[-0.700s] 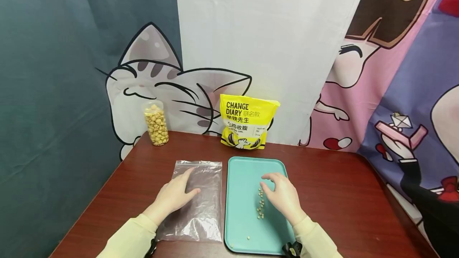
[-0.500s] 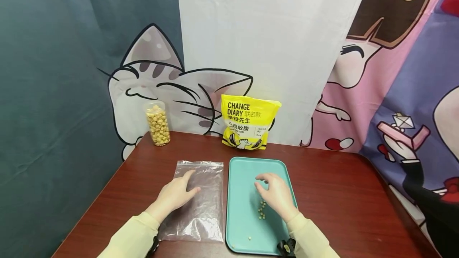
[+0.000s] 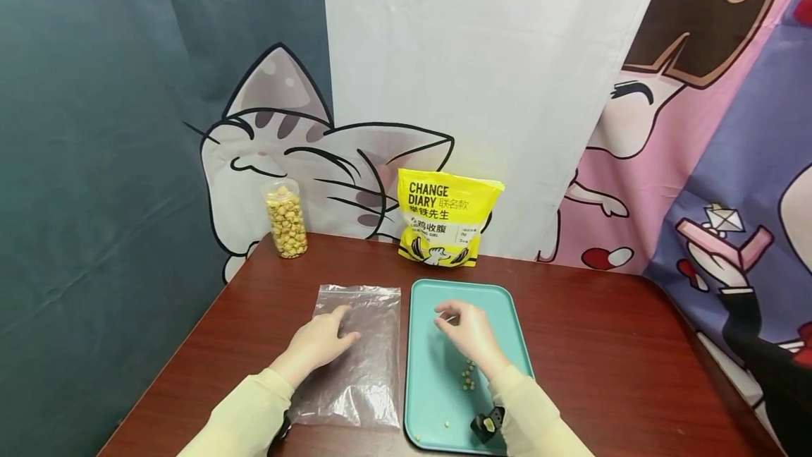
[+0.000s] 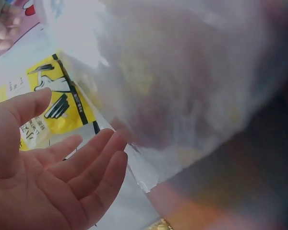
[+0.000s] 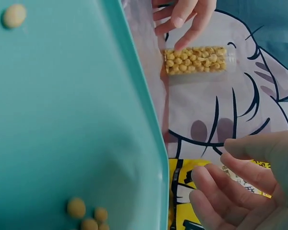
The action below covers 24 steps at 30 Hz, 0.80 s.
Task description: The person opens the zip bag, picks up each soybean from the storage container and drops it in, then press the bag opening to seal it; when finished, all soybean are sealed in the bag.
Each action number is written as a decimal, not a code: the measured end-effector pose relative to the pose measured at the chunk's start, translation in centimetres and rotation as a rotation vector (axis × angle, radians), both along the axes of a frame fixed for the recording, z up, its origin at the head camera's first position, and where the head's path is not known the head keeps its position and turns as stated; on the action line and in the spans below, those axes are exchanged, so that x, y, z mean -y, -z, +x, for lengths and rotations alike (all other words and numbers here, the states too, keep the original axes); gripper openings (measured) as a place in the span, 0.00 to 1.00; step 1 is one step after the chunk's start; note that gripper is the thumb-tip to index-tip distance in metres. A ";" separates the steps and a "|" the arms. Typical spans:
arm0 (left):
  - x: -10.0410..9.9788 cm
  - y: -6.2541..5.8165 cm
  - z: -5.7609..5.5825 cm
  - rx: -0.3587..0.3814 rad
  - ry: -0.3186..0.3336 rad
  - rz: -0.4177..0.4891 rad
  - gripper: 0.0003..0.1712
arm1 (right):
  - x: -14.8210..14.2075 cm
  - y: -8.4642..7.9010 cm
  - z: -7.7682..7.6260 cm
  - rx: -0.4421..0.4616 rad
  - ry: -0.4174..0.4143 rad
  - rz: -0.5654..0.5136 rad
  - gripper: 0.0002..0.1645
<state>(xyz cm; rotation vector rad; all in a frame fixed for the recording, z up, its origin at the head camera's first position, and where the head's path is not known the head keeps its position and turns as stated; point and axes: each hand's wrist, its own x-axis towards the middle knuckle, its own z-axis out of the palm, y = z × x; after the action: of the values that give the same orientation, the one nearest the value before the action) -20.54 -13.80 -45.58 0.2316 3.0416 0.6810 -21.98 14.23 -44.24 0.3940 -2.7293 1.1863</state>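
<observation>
My left hand (image 3: 319, 340) hovers over the flat, clear zip bag (image 3: 371, 379) with its fingers relaxed and nothing in them. Up close in the left wrist view, the crinkled plastic bag (image 4: 182, 72) fills the area beyond the fingertips. Over the teal tray (image 3: 428, 400) is my right hand (image 3: 471, 333), thumb and fingers loosely bent and apart, holding nothing. Several small round beige balls (image 3: 468, 381) lie on the tray below that wrist, with a couple more near its front edge. The right wrist view shows a few balls (image 5: 77, 208) on the tray beside the hand.
At the back left of the brown table (image 3: 609, 365) stands a clear jar (image 3: 288, 224) of yellow, popcorn-like pieces. A yellow snack pouch (image 3: 447, 217) stands upright behind the tray. Printed cartoon cloth (image 3: 482, 55) hangs along the table's back and side.
My right hand has moved left across the tray, its thumb and fingers drawing closer together. The left hand keeps its place over the bag. The head view has shifted slightly left.
</observation>
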 end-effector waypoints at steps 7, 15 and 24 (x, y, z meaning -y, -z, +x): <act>-0.4 0.0 -0.6 0.014 0.005 -0.013 0.33 | 1.2 0.4 -0.8 0.024 -0.009 0.011 0.08; 0.0 -1.9 -0.7 0.046 0.032 -0.026 0.34 | 2.6 0.2 -1.8 0.063 -0.034 0.021 0.10; 1.1 -4.0 -1.8 0.076 0.029 -0.003 0.33 | 3.5 0.3 -2.6 0.044 -0.026 0.005 0.11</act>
<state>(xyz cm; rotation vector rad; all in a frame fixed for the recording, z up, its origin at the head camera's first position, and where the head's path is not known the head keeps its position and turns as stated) -22.29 -14.88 -41.55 0.2443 2.9612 0.6676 -24.55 10.70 -44.50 0.4100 -2.7733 1.2088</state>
